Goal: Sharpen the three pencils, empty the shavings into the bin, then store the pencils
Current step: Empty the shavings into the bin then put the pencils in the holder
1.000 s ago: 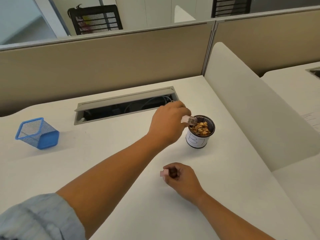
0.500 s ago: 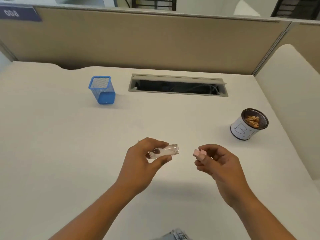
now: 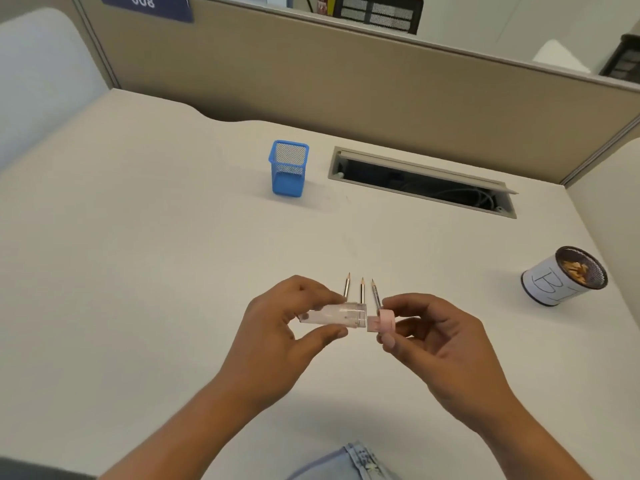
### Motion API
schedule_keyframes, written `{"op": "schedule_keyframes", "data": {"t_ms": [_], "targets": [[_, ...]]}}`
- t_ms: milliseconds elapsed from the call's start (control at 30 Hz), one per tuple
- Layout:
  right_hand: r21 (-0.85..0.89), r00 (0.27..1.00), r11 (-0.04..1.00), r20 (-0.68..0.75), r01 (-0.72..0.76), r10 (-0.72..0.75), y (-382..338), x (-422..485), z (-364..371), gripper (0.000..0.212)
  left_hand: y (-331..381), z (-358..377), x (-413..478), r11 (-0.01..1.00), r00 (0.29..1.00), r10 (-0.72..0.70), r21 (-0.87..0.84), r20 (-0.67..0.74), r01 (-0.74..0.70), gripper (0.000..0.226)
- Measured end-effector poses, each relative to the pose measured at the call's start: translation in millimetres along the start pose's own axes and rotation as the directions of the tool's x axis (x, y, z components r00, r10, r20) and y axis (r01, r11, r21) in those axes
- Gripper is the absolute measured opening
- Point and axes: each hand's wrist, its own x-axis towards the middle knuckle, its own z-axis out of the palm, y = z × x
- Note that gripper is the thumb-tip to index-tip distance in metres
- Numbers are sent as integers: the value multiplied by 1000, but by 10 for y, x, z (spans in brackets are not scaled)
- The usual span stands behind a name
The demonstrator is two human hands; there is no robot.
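Right now the left hand (image 3: 277,327) pinches a clear plastic shavings tube (image 3: 332,315) between thumb and fingers, holding it level just above the pale surface (image 3: 138,271) with its open mouth facing right. The right hand (image 3: 436,337) is closed on a small pink sharpener cap (image 3: 382,322), and the cap's plug sits at the tube's mouth, touching or very nearly so; whether it has entered cannot be told. Three sharpened pencils (image 3: 362,292) lie side by side on the surface just beyond the hands, tips pointing away, their lower ends hidden behind the tube and cap.

The tube looks empty, and the white paper-wrapped bin marked with a B (image 3: 554,284), well off to the right, shows brown shavings inside, so the step in hand appears to be refitting the sharpener before storing the pencils. The blue mesh pencil holder (image 3: 289,173) stands upright, well apart at the back, beside the open cable slot (image 3: 422,181).

The risks seem small but real. A cap pushed in tilted could jam or pop out of the fingertips. Hands dropping to the surface could nudge the pencils into rolling. Later, the light mesh holder could tip if the pencils are dropped in at a slant.
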Motion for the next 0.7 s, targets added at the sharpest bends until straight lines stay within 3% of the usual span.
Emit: {"op": "schedule_keyframes", "data": {"t_ms": [700], "targets": [[-81,994,997,-107,17,-25,-24,125,193,30,-128,-159,206,997,997,40,57,63,-44,28]]}}
